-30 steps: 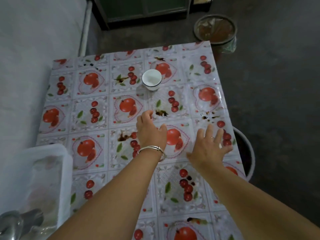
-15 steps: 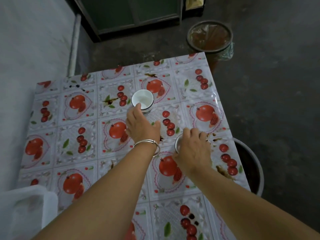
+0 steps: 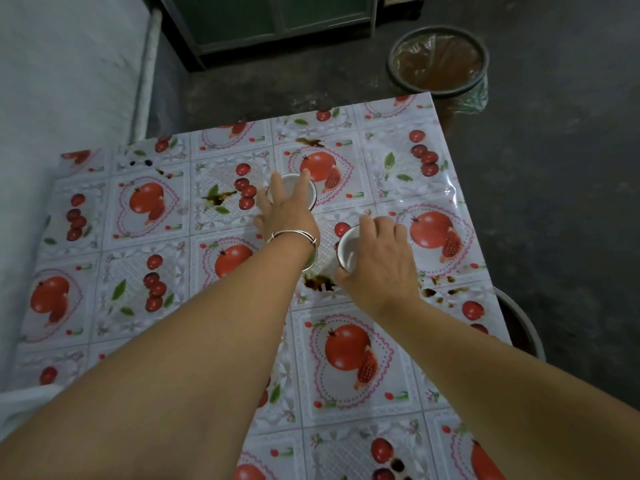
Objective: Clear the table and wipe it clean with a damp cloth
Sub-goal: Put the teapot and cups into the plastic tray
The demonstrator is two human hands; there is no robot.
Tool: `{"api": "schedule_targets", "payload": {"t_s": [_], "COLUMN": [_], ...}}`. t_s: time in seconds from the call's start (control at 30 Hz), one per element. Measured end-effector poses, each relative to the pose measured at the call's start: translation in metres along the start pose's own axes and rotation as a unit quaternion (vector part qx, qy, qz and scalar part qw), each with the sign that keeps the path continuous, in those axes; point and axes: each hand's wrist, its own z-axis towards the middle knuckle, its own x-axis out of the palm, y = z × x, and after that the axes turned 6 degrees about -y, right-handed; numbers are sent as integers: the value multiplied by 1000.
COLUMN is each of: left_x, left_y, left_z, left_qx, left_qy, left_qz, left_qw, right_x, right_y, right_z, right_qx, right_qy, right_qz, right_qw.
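Observation:
The table (image 3: 145, 265) wears a plastic cloth printed with red pomegranates, spotted with dark brown stains (image 3: 318, 283). A white cup (image 3: 310, 194) stands at mid-table. My left hand (image 3: 287, 209), with a silver bangle on the wrist, lies over that cup with fingers spread across its rim and the thumb to its left. A second white cup (image 3: 348, 249) sits tilted a little to the right and nearer; my right hand (image 3: 379, 261) grips it from the right side with curled fingers. No cloth is in view.
A round bin (image 3: 438, 60) lined with a plastic bag stands on the floor beyond the table's far right corner. A grey basin (image 3: 523, 329) sits below the right edge. A green cabinet (image 3: 277, 19) is behind, a white container's corner (image 3: 20, 398) at lower left.
Both arms have stretched further over the table. My left hand moved from beside the far cup to on top of it. My right hand carried its cup forward past the brown stain.

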Motion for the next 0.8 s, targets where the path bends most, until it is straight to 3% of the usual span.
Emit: {"api": "schedule_targets", "payload": {"t_s": [0.1, 0.37, 0.67, 0.8], "left_x": [-2, -26, -121, -164], "left_y": [7, 53, 156, 217], "left_z": [-2, -35, -92, -124], "left_qx": [26, 59, 33, -15], "left_qy": [-27, 9, -19, -31], "left_qz": [13, -7, -42, -52], "left_qw": [999, 998, 998, 998], "right_x": [1, -7, -10, -10], "right_y": [3, 46, 161, 219], "right_z": [-2, -14, -59, -88], "right_qx": [-3, -36, -129, -170], "right_qy": [6, 26, 43, 72], "right_qz": [-10, -28, -3, 18], "right_qw": [1000, 999, 991, 983]}}
